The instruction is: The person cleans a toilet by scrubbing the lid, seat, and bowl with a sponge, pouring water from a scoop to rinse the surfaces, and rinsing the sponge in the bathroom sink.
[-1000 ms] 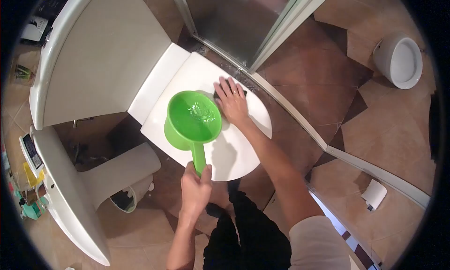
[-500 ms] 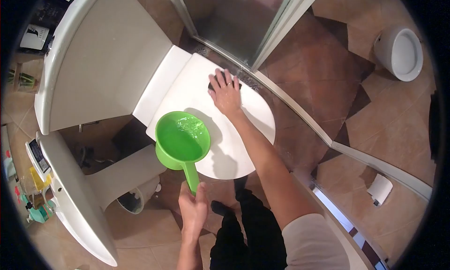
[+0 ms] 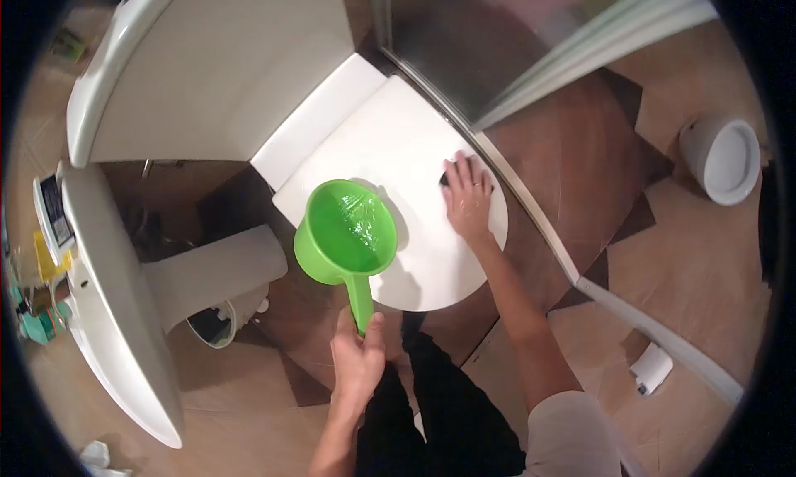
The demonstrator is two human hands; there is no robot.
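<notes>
My left hand [image 3: 356,357] is closed round the handle of a green plastic dipper [image 3: 319,241], which holds some clear water that glints in the light. The dipper is over the left part of the white toilet lid [image 3: 390,137], which is down. My right hand [image 3: 470,199] lies near the lid's rounded right edge, pressing a small dark pad [image 3: 445,179] against it. The fingers cover most of that pad, so its exact kind is hidden.
A white washbasin [image 3: 124,344] on a pedestal and a bin [image 3: 220,332] are at the left. Beyond the toilet stands a glass shower door [image 3: 464,46] with a low frame. A toilet brush holder [image 3: 720,162] and a paper roll [image 3: 652,368] are at the right.
My right hand has slid with the dark pad along the lid, towards its rounded edge. The dipper remains in my left hand over the lid. The camera view has shifted.
</notes>
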